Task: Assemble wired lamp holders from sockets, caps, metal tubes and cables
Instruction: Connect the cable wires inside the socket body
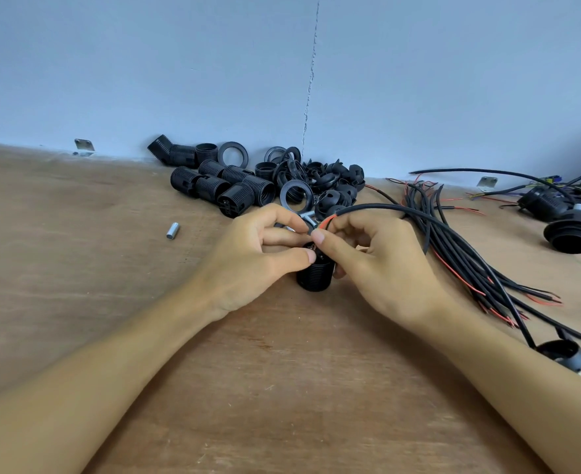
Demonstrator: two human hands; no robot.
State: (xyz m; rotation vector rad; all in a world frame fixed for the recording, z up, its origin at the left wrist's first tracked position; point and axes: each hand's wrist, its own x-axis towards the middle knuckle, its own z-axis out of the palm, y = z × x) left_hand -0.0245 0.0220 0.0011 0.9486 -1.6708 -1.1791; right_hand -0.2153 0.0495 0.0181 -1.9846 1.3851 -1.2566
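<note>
A black threaded socket [314, 275] stands upright on the wooden table [282, 388] between my hands. My left hand [258, 258] grips it from the left, thumb against its top rim. My right hand [374, 265] pinches the end of a black cable [419, 213], whose red wire [328, 221] bends down toward the socket's top. That cable arcs right and down to a black cap [564, 354] threaded on it by my right forearm. Small metal tubes [308, 217] peek out just behind my fingertips.
A pile of black sockets [227, 186], rings [232, 154] and caps [337, 186] lies against the wall. One loose metal tube [172, 230] lies to the left. A bundle of cables [470, 261] spreads on the right, with finished holders [573, 234] at the far right.
</note>
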